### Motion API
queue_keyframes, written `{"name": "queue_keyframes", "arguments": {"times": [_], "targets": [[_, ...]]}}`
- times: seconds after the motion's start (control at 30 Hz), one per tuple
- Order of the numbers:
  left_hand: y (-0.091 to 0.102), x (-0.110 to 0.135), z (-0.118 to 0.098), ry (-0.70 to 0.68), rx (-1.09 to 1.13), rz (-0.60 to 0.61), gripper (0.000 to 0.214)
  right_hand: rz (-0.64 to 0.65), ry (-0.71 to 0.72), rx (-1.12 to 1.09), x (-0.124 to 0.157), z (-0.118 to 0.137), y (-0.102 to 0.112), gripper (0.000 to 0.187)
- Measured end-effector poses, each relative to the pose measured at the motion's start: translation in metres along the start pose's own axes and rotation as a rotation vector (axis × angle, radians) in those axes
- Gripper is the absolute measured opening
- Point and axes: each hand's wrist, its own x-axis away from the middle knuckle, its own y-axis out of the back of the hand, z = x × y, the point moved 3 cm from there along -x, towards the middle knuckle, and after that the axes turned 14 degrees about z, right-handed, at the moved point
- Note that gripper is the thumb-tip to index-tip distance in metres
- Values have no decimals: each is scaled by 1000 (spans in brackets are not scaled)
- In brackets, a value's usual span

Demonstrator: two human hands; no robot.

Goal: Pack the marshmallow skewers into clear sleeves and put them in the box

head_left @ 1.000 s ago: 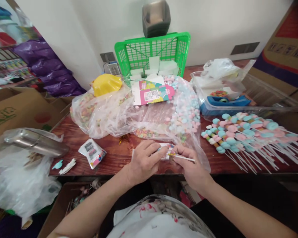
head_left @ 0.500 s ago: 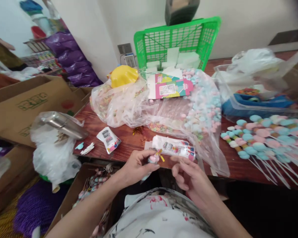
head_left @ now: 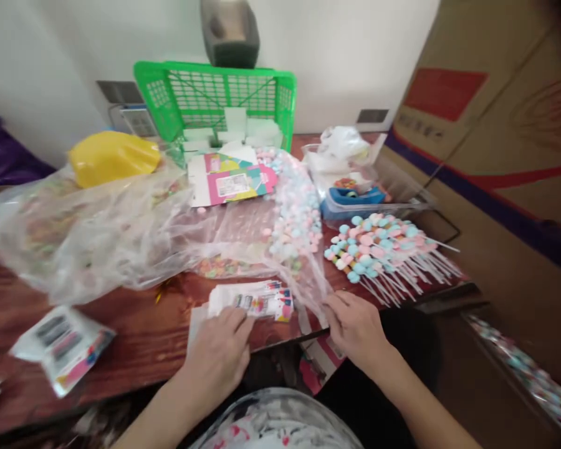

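My left hand (head_left: 222, 349) is closed, with its fingers curled over the near edge of a stack of printed white packets (head_left: 262, 299). What lies under those fingers is hidden. Pinched at the table's front edge, my right hand (head_left: 359, 327) has the corner of a clear plastic bag (head_left: 311, 293) between thumb and fingers. That bag spreads back over the table and holds pink and blue marshmallow-like pieces (head_left: 297, 209). Just beyond my right hand lies a pile of pink and blue candy sticks (head_left: 383, 246) with white stems.
A green crate (head_left: 285, 100) with white cards stands at the back, a printed carton (head_left: 231, 184) before it. On the left are a yellow bowl-like item (head_left: 115, 159) and loose packets (head_left: 65, 346). A clear bin (head_left: 327, 209) and large cardboard boxes (head_left: 495, 187) stand right.
The view has swung right. My left hand has moved onto the packets; the small candy with the gold tie it held no longer shows. My right hand has closed on the plastic bag.
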Motion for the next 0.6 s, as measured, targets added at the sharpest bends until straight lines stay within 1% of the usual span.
{"name": "queue_keyframes", "arguments": {"times": [0.07,0.13,0.17,0.23,0.3,0.33,0.4,0.5,0.53,0.6], "targets": [[7,-42,-19,-16,-99,13,43,-94,43,301,-5,-6,24,23],[5,-65,-23,6,-178,41,39,-240,10,477,-4,-22,58,21],[1,-70,-20,11,-206,45,38,-304,-39,587,-3,-32,77,20],[-7,-72,-12,9,-230,14,39,-348,-167,775,-3,-53,112,20],[-13,-67,-2,-11,-218,-72,39,-310,-372,899,-7,-74,140,27],[-15,-65,2,-34,-203,-131,37,-255,-475,928,-10,-84,150,31],[-15,-60,6,-97,-163,-277,31,-187,-578,931,-16,-97,163,36],[-14,-57,8,-182,-102,-472,21,-98,-643,877,-25,-116,167,35],[-14,-57,8,-190,-86,-503,19,-66,-657,852,-27,-123,166,34],[-15,-57,7,-181,-63,-513,16,-24,-670,805,-30,-136,163,31]]}}
